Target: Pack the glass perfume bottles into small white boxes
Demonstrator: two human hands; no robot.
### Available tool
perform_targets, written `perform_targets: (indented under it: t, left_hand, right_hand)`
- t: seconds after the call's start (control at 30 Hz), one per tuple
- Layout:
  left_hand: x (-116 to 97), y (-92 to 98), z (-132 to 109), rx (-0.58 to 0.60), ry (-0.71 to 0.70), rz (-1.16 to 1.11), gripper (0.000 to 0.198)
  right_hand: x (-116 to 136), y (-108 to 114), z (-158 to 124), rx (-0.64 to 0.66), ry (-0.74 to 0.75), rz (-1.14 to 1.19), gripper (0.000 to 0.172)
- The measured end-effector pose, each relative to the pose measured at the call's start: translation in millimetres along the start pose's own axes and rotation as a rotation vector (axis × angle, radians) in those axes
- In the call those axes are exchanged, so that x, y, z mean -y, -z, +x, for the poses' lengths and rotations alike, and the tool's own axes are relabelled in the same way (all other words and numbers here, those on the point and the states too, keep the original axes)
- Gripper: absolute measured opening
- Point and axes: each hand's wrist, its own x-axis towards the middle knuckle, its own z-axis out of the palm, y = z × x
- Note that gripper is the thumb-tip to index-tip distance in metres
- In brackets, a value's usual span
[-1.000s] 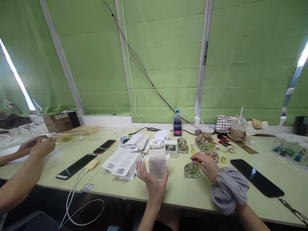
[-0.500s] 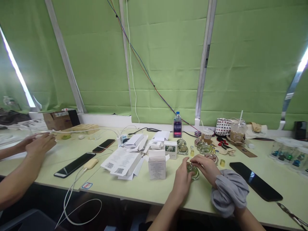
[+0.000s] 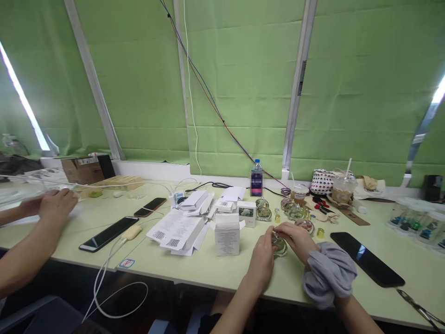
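Observation:
My left hand (image 3: 263, 255) grips the side of a small round glass perfume bottle (image 3: 281, 247) with greenish contents, near the table's front edge. At the bottle's top, the fingers of my right hand (image 3: 297, 241) pinch its neck, and they partly hide it. A grey scrunchie (image 3: 329, 273) circles my right wrist. Similar glass bottles (image 3: 263, 213) stand behind my hands, beside a small yellow vial (image 3: 277, 216). A yellow cap (image 3: 320, 233) lies to the right. An open white box (image 3: 227, 239) stands to the left of my left hand.
Flattened white cartons (image 3: 179, 232) are piled at centre. Phones (image 3: 108, 234) lie left, and a large black phone (image 3: 366, 260) lies right near scissors (image 3: 419, 308). A water bottle (image 3: 256, 178) and iced drink (image 3: 343, 189) stand behind. Another person's hands (image 3: 57, 204) work at the left.
The view has shifted slightly. My hands stay on the perfume bottle, with small finger movements at its top. The other person's hands have moved a little left.

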Motion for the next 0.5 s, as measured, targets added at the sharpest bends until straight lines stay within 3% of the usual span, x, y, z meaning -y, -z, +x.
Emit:
perform_targets:
  t: [0.5]
  left_hand:
    - [-2.8,1.8,1.7,0.051,0.04,0.016,0.062]
  right_hand:
    - [-3.8,3.1,4.1,0.104,-0.066,-0.192,0.022]
